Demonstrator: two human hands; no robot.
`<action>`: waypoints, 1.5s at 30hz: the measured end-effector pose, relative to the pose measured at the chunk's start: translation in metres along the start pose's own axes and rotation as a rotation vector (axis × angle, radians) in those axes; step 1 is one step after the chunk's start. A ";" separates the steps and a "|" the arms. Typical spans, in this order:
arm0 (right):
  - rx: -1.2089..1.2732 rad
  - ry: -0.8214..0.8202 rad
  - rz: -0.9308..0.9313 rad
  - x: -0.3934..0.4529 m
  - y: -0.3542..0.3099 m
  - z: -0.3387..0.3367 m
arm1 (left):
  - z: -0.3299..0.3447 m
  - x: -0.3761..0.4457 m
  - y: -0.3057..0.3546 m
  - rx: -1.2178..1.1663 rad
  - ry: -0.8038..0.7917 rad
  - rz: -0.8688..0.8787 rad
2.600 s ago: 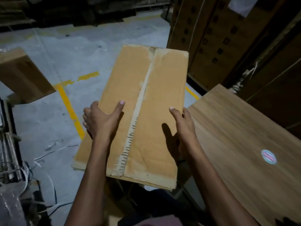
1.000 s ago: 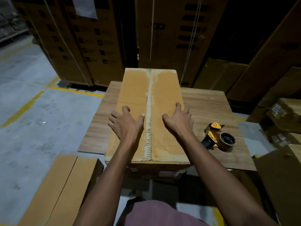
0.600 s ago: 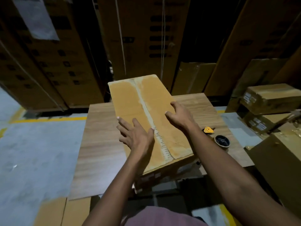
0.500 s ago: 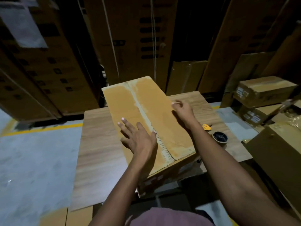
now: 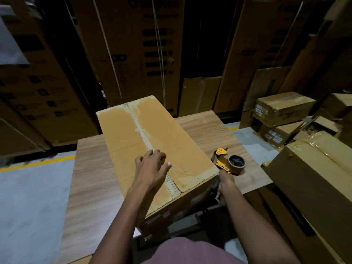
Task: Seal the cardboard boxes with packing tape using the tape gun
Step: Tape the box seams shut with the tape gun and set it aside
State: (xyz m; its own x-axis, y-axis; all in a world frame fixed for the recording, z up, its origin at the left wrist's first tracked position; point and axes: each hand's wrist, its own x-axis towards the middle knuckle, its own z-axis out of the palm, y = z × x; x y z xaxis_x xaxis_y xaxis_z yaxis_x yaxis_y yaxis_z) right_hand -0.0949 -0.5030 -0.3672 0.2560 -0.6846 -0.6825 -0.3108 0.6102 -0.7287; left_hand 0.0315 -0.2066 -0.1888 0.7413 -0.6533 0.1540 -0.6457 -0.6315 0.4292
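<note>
Head view of a packing station. A long cardboard box [image 5: 152, 149] lies on a wooden table [image 5: 91, 178], turned at an angle to the table edges, its near end overhanging the front edge. The two top flaps meet along a pale centre seam [image 5: 142, 130] that runs the length of the lid and bears no tape across it. The left hand [image 5: 152, 166] rests on the lid over the near part of the seam, palm down; its fingers are slightly bent and spread, their tips touching the cardboard, and it holds nothing. The right hand [image 5: 225, 180] lies beside the box's near right corner, at the handle of the tape gun [image 5: 228, 162]; the fingers appear to wrap the handle, though the corner of the box hides much of the hand. The tape gun is on the table just right of the box, its yellow frame pointing away from the person and its roll of brown tape [image 5: 236, 164] facing upward. To the right of the table stand further cardboard boxes [image 5: 314, 178], the nearest sealed with glossy tape. Tall cartons [image 5: 133, 54] stand behind the table. A yellow line [image 5: 38, 162] crosses the grey floor at left.
</note>
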 end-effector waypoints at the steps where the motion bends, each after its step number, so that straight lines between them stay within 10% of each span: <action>1: 0.022 -0.004 0.063 -0.004 0.013 0.002 | 0.001 -0.002 0.001 0.005 0.017 -0.011; 13: 0.461 -0.306 0.170 -0.078 -0.067 0.005 | 0.007 -0.015 0.014 0.032 0.016 -0.163; 20: 0.557 -0.617 0.070 -0.140 -0.114 -0.003 | 0.001 -0.020 0.021 0.102 0.204 -0.856; 45: -0.207 -0.734 -0.557 -0.151 -0.128 0.002 | -0.018 -0.020 0.128 0.332 -0.194 -0.616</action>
State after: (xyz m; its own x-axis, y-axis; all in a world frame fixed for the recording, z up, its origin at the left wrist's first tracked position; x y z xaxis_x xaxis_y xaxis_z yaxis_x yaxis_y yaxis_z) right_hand -0.0922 -0.4766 -0.1711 0.9069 -0.3915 -0.1558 -0.1086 0.1401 -0.9842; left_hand -0.0625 -0.2667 -0.1208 0.9625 -0.1808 -0.2022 -0.1657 -0.9821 0.0893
